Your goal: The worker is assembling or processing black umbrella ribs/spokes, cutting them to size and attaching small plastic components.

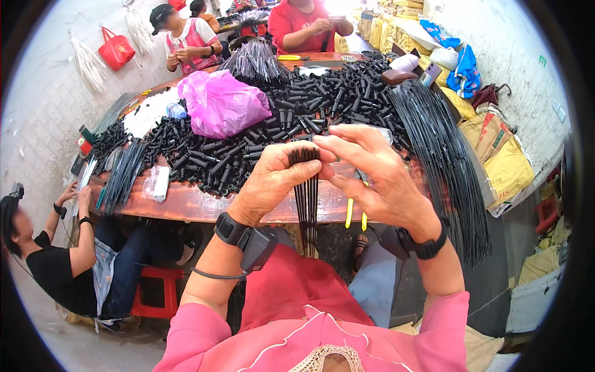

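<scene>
Left hand (273,180) is closed around one bundle of thin black rods (306,192), gripping it near its top so the rod ends stand level above the curled fingers and the rest hangs straight down past the near edge of the table (186,204). Right hand (378,180) sits just beside the bundle on its right, thumb and forefinger pinched together against the rod tips, the other fingers spread open above; the rods in the bundle are too many and too close to count. Each wrist wears one black band, two in all. Beyond the bundle, one broad heap of short black plastic tubes (297,111) covers the table, far too many to count, with one pink plastic bag (220,102) lying on it to the bundle's left. One long sheaf of black rods (443,155) lies to the bundle's right. Three other people sit around the table.
</scene>
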The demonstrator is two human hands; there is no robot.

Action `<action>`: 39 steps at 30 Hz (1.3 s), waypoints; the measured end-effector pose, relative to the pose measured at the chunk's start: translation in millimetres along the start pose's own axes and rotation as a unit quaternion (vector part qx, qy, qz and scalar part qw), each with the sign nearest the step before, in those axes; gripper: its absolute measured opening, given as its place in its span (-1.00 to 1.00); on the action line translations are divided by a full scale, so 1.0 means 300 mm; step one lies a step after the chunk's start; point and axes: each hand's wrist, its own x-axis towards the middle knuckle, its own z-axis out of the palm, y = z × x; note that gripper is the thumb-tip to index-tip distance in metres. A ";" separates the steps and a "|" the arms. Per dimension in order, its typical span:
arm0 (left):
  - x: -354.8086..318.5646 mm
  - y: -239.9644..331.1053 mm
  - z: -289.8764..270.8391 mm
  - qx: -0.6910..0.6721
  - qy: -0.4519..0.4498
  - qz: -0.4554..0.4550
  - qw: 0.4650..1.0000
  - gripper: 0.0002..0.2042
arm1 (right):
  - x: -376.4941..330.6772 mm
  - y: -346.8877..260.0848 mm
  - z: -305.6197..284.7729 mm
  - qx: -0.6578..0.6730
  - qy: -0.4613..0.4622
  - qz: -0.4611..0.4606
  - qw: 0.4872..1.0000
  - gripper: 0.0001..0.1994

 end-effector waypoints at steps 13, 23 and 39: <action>0.007 -0.006 -0.006 0.028 -0.022 0.001 0.999 -0.79 | 0.047 0.066 0.004 0.078 -0.117 -0.001 0.990 -0.36; 0.014 0.001 0.015 0.060 -0.034 0.004 0.998 -0.84 | 0.085 0.077 -0.044 0.087 -0.228 -0.046 0.969 -0.32; 0.019 -0.001 -0.015 0.004 -0.027 0.016 0.999 -0.82 | -0.065 0.618 -0.090 -0.192 -0.177 0.403 0.877 -0.82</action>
